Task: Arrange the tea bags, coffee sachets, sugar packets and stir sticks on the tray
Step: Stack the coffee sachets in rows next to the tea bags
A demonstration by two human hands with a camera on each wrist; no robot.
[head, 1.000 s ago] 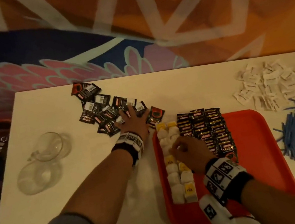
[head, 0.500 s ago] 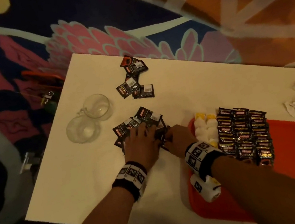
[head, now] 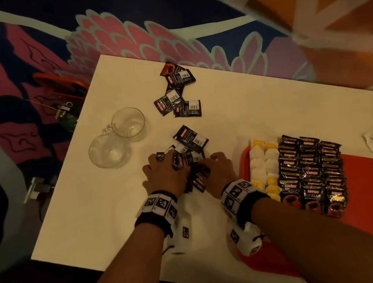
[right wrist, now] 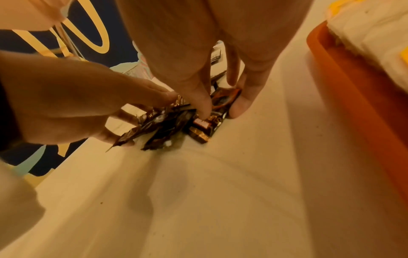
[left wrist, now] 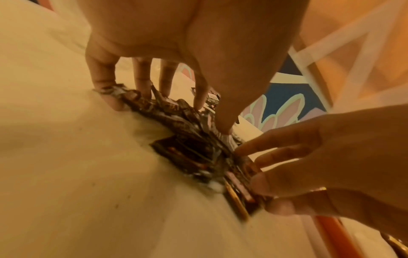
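Coffee sachets (head: 190, 163): small dark foil pkts w/ red-gold print, crumpled into a loose heap on the white surface (head: 97, 205), between both hands. Left hand (head: 165, 175) fingers curled down onto heap's left side, pressing and gathering pkts; right hand (head: 217, 169) pinches pkts at heap's right edge. Red tray (head: 372, 184) just right of right hand, w/ tea bags (head: 261, 161) and neat sachet rows (head: 311, 170). Wrist views show fingertips (left wrist: 114, 103) on foil, thumb (right wrist: 200, 108) atop a pkt; head view alone shows 2 glass cups (head: 118, 138) beyond left hand.
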